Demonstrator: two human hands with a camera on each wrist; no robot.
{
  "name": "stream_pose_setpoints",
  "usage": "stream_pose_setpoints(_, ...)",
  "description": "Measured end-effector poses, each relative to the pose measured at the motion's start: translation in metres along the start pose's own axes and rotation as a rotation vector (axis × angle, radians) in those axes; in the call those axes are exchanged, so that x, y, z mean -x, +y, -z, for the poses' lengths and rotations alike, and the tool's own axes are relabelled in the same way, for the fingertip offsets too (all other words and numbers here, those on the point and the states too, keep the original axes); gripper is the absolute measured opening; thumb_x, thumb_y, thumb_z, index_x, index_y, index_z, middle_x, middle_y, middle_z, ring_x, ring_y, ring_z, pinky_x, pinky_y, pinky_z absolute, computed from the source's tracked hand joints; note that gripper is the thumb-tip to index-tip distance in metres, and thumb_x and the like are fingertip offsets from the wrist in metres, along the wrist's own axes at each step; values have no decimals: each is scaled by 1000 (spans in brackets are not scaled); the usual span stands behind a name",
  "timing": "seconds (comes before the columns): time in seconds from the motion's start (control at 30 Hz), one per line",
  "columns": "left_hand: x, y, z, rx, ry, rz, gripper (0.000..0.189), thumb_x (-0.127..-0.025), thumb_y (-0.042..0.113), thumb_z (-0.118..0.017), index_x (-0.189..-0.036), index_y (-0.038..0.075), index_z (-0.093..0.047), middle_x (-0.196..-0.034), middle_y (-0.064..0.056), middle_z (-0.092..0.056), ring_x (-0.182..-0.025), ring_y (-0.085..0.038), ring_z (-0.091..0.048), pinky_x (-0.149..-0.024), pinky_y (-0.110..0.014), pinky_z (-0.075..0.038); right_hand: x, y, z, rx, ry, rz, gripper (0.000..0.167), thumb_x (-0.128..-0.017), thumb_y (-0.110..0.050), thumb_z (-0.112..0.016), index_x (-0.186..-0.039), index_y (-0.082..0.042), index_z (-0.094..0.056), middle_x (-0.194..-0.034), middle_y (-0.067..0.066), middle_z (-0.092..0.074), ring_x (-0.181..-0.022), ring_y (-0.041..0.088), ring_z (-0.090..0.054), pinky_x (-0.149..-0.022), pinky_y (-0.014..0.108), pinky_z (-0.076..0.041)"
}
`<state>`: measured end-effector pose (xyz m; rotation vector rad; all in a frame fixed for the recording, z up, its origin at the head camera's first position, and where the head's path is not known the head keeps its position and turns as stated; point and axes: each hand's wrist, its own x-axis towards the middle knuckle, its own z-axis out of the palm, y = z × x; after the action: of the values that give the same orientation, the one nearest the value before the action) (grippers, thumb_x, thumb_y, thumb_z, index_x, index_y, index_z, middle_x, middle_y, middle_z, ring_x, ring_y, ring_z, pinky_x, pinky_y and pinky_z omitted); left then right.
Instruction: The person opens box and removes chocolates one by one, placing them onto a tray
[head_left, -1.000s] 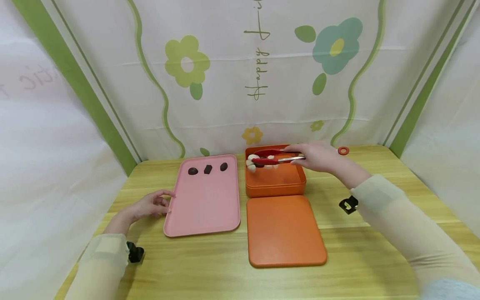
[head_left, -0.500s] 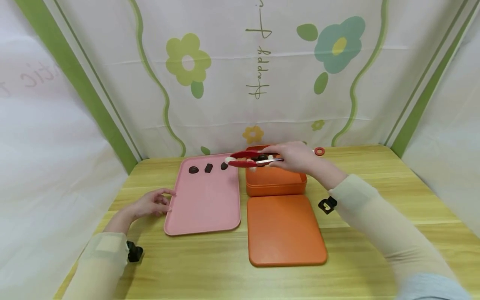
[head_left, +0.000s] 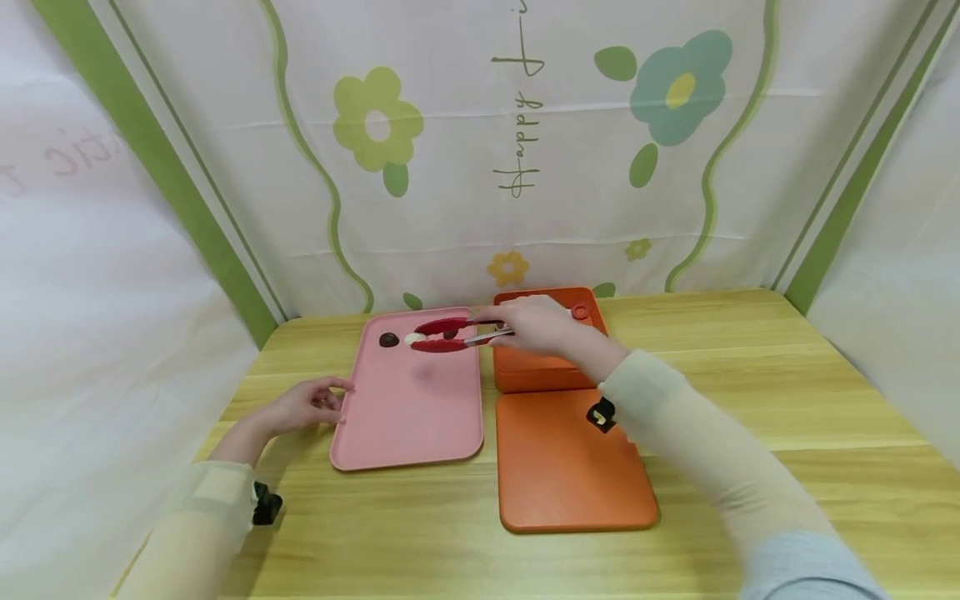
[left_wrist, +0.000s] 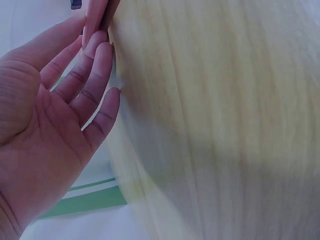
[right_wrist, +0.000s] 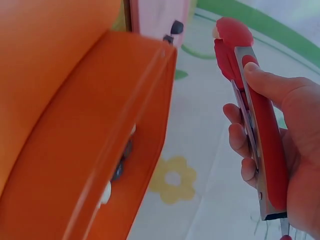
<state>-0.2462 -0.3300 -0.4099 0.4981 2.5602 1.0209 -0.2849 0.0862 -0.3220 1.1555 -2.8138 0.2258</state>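
My right hand (head_left: 536,323) grips red-tipped metal tongs (head_left: 441,345) above the pink tray (head_left: 408,417). A small white piece (head_left: 412,339) sits between the tong tips, over the tray's far part. A dark chocolate-like piece (head_left: 388,340) lies on the tray left of the tips; another dark piece (head_left: 450,334) shows between the tong arms. In the left wrist view, my left hand (left_wrist: 55,115) holds the tray's edge between thumb and fingers. White and dark pieces (right_wrist: 120,167) lie inside the orange box (right_wrist: 150,135) in the right wrist view.
An orange lid (head_left: 573,467) lies flat in front of the orange box, right of the tray. The wooden table (head_left: 360,533) stretches around them. A printed white curtain (head_left: 450,217) hangs close behind the tray and box.
My right hand has carried the tongs left from inside the orange box to over the pink tray, with a white piece in the tips. My left hand has stayed at the tray's edge.
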Motion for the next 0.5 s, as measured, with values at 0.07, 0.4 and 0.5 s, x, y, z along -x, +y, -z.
stream_pose_setpoints(0.07, 0, -1, 0, 9, -4, 11, 53, -87, 10, -74, -132, -5, -51, -92, -8, -63, -82, -23, -57, -68, -30, -46, -7, -7, -4, 7, -13, 8, 41, -91, -34, -69, -132, -28, -61, -91, -7, -64, -79, 17, -57, -67, 36, -46)
stream_pose_setpoints(0.4, 0, -2, 0, 40, -4, 23, 52, -87, 11, -73, -132, -5, -50, -91, -10, -62, -81, -23, -54, -67, -29, -44, -36, -36, -26, 86, -86, 25, 42, -91, -36, -69, -132, -29, -61, -101, -4, -68, -81, 13, -60, -69, 31, -48)
stream_pose_setpoints(0.5, 0, 0, 0, 39, -1, 30, 53, -87, 11, -73, -132, -5, -50, -92, -10, -62, -81, -23, -54, -68, -29, -44, -43, -42, -33, 106, -105, 20, 44, -91, -36, -69, -133, -30, -60, -104, -5, -68, -83, 14, -61, -67, 31, -49)
